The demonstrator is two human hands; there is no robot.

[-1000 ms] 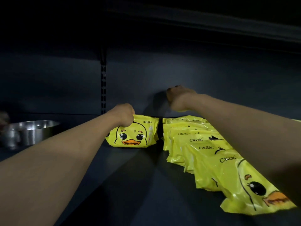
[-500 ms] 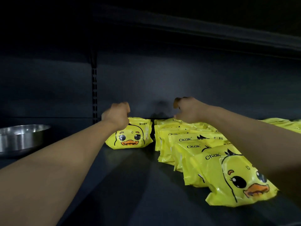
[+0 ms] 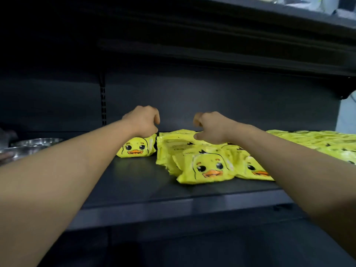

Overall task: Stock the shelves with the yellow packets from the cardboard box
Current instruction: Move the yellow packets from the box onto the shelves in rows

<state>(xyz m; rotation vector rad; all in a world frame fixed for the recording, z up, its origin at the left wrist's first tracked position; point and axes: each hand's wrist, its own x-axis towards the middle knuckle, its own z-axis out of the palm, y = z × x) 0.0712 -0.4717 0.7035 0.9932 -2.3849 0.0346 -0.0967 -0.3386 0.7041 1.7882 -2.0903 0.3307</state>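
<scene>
Glossy plastic yellow packets (image 3: pixel 207 166) lie on a matt dark shelf (image 3: pixel 146 182) beside shiny metal bowls (image 3: pixel 34 143).

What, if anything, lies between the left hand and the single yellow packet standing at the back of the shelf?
Nothing visible does. The left hand is right at the top of the single yellow packet, with no object between them. The row of packets lies to its right, beside it, under the right hand.

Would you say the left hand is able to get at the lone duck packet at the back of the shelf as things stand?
Probably yes: the left hand is already right above the lone duck packet, seemingly touching its top edge, and nothing stands between them on the shelf.
</scene>
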